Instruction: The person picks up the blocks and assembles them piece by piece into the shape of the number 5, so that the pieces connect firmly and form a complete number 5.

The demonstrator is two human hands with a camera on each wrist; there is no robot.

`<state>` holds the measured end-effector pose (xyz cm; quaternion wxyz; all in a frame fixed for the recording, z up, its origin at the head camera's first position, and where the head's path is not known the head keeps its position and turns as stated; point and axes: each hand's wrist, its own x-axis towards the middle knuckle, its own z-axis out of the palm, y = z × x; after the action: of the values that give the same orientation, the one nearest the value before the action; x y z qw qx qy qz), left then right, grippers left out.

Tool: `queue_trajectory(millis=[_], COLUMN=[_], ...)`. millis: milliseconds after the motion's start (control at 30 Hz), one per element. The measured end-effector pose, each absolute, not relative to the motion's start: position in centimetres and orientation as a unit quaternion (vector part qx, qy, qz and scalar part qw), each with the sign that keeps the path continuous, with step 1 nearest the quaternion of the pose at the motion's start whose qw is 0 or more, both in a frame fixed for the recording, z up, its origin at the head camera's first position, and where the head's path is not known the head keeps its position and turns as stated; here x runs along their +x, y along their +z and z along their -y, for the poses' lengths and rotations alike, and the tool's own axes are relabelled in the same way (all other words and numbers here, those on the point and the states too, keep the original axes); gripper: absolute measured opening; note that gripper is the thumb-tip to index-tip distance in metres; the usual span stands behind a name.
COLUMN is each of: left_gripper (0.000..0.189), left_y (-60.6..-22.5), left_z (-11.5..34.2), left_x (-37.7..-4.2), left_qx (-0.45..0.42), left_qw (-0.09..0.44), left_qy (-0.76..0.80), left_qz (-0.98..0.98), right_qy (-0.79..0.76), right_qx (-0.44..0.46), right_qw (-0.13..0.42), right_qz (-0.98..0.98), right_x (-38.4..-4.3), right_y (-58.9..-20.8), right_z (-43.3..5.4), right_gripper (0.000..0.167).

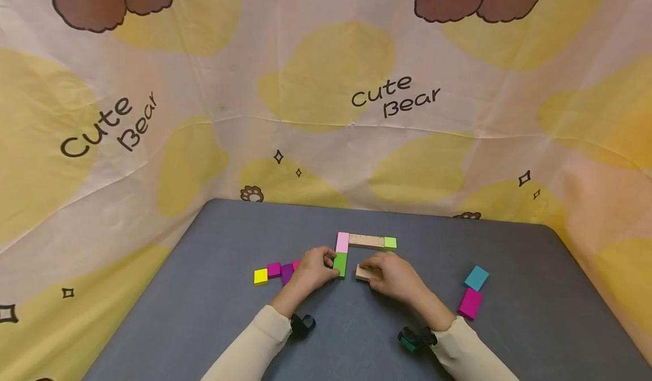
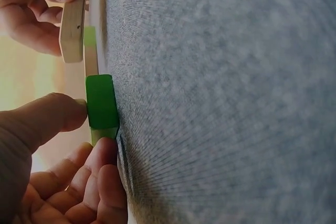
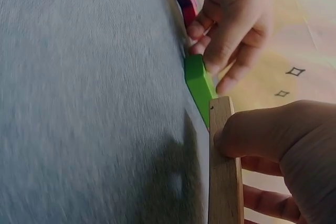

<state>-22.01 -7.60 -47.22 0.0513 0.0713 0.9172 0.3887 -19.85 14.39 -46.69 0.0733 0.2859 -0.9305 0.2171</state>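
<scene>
My left hand (image 1: 314, 267) is at the left side of a bright green block (image 1: 339, 265), pinching it between thumb and fingertips. The green block (image 2: 102, 101) lies on the table, its far end against a pink block (image 1: 342, 242). To the right, my right hand (image 1: 396, 276) grips a plain wooden block (image 1: 364, 273) between thumb and fingers. In the right wrist view this wooden block (image 3: 224, 177) is held close to the green block (image 3: 199, 83), above a dark shadow. From the pink block, another wooden block (image 1: 367, 241) extends right to a light green block (image 1: 390, 243).
Left of my left hand are a yellow block (image 1: 261, 277), a magenta block (image 1: 274, 269), a purple block (image 1: 287, 273) and a partly hidden red-pink one. A blue block (image 1: 476, 278) and a magenta block (image 1: 470, 303) lie at right. A printed cloth (image 1: 326, 160) hangs behind the grey table (image 1: 254, 228).
</scene>
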Motion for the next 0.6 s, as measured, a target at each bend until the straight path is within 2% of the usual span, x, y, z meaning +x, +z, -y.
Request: queue_trajectory(millis=[367,600], left_gripper=[0.035,0.035], left_y=[-47.2,-47.5], left_z=[7.6,7.6], left_x=[-22.0,-22.0], left_qx=[0.076,0.079], left_qw=[0.04,0.035], left_qy=[0.388,0.392], left_qz=[-0.918,-0.916], right_qy=[0.208,0.213], right_qx=[0.273,0.27], right_qw=[0.09,0.082], right_qz=[0.935,0.935], right_x=[-19.6,-19.4], right_y=[-47.4,-47.8], right_z=[-13.0,-12.6], right_gripper=[0.028,0.026])
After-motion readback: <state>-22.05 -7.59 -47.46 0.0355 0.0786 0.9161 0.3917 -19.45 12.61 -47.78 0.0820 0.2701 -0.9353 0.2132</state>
